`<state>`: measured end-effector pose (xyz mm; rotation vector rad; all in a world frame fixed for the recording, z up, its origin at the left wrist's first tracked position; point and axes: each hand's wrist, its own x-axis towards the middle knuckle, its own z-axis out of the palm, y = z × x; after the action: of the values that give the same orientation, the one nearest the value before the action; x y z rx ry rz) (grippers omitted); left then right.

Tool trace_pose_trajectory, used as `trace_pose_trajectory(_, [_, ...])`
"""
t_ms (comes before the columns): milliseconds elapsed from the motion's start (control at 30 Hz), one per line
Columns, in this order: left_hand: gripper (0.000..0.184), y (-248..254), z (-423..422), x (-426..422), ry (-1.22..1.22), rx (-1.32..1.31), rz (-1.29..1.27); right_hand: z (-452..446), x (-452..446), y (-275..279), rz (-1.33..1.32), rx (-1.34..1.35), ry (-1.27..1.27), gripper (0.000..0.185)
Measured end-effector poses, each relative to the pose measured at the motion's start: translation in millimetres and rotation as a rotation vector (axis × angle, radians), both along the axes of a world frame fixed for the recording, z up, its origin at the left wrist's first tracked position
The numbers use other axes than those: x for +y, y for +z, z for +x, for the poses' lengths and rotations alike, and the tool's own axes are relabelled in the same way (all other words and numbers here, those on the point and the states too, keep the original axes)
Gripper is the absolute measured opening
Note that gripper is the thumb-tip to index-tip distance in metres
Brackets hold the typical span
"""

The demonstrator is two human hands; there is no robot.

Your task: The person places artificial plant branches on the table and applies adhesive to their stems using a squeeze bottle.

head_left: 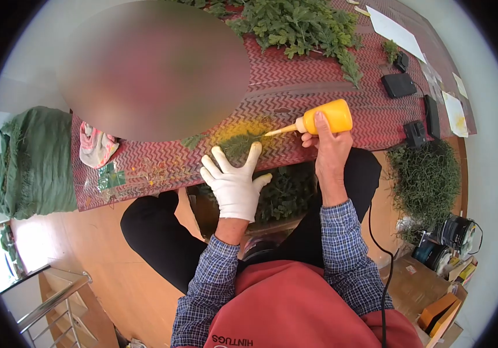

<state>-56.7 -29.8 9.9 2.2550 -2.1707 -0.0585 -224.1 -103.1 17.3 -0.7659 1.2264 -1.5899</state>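
My left hand [233,184], in a white glove, lies with spread fingers at the table's front edge, its fingertips by a small green leafy sprig [238,144]. My bare right hand [331,145] is wrapped round a yellow squeeze bottle [337,116], tilted with its long nozzle pointing left. The nozzle tip is at the sprig's right end. Yellow powder or staining [243,126] marks the patterned red table cover [295,78] around the sprig.
Leafy green branches [301,23] are heaped at the back. Black devices [398,85] and papers [397,32] lie at the right. A pink-and-white cloth [95,145] is at the left. A box of greenery [286,194] stands below the table edge.
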Motion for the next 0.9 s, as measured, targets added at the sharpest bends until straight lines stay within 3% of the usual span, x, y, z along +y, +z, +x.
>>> trace_pose_trajectory(900, [0.069, -4, -3, -1, -0.009, -0.104, 0.083, 14, 10, -8, 0.093, -0.204, -0.025, 0.022])
